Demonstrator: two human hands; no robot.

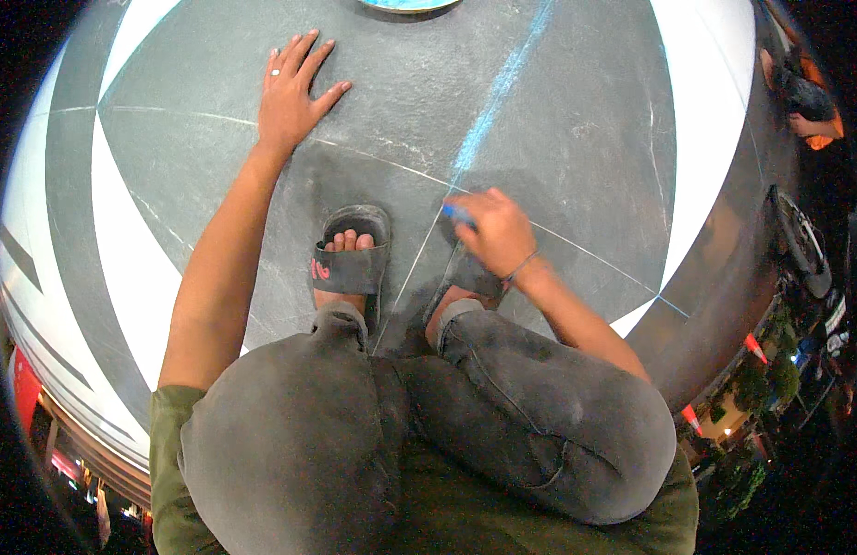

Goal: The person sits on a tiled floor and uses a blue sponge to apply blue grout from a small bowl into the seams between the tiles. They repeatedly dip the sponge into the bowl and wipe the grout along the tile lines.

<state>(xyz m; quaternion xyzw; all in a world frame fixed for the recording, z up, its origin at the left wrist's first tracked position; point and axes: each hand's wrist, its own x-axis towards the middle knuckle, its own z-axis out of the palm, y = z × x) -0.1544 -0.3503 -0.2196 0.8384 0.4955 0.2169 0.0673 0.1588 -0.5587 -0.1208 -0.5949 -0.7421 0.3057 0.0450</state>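
My right hand (495,229) pinches a short blue chalk stick (458,215) low over the grey ground, just in front of my right foot. Running away from it toward the far right is a thick blue chalk line (503,97), drawn over a thin white line. My left hand (296,85), with a ring on one finger, lies flat on the grey ground (391,102) with its fingers spread, left of the blue line. Thin pale guide lines (391,164) cross near the chalk.
Beneath me are my sandals (353,254). A round blue-topped object (408,4) is cut off by the far edge. White painted bands (706,139) curve on both sides. At right are another person (811,106), a bicycle wheel (801,240) and orange cones (756,349).
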